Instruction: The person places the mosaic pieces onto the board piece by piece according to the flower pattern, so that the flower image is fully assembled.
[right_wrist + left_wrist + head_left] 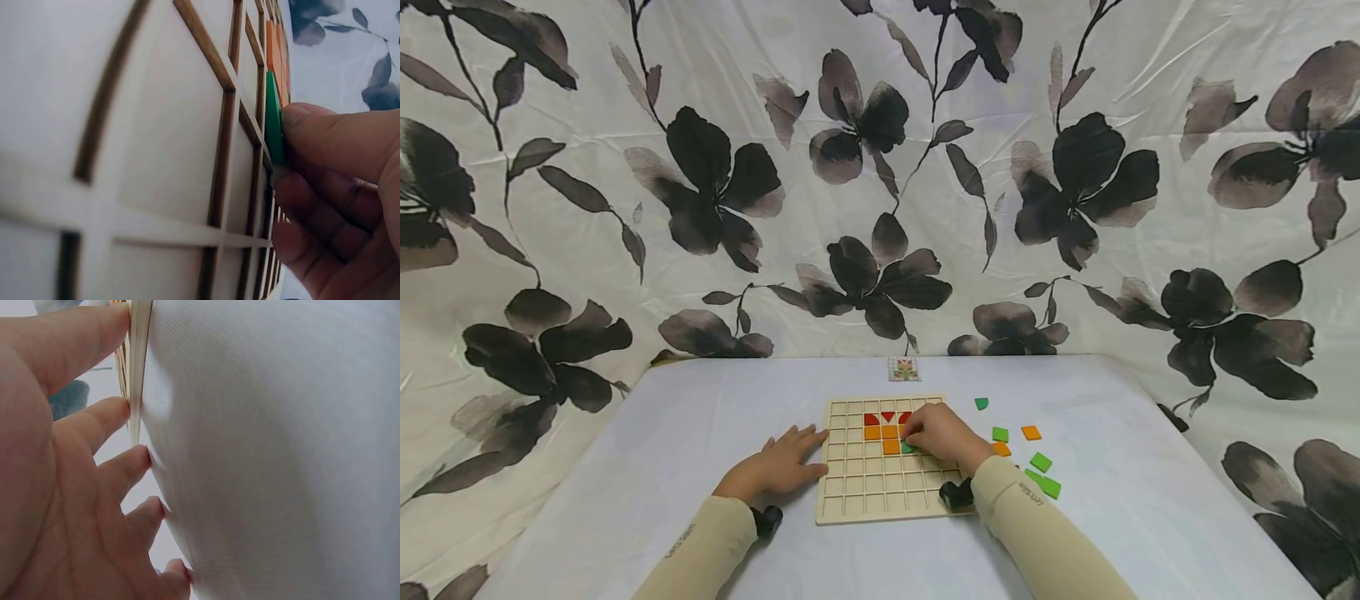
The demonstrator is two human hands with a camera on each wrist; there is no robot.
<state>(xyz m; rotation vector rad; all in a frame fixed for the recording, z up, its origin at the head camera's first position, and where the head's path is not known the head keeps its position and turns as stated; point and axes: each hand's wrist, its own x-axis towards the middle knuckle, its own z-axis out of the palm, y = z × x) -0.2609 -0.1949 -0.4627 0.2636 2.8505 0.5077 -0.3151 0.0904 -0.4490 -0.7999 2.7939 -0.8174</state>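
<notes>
A wooden grid board [850, 500] lies on the table. My left hand [781, 463] is spread beside its left edge; in the left wrist view, the thumb and index fingertips touch the board's side [139, 369]. Over the upper right of the grid, my right hand [946, 435] pinches a dark green tile [273, 119] with thumb and fingers. That tile sits in or just at a cell, below the red pieces and right of an orange square [891, 447]. Red pieces [888, 417] and more orange squares [872, 432] fill nearby cells. The right hand partly hides this area.
Loose light green squares [1041, 462] and orange squares [1031, 432] lie right of the board, some partly behind the right sleeve. A dark green rounded piece [981, 403] lies farther back. A small pattern card [904, 369] is at the table's far edge, before a floral cloth [865, 167].
</notes>
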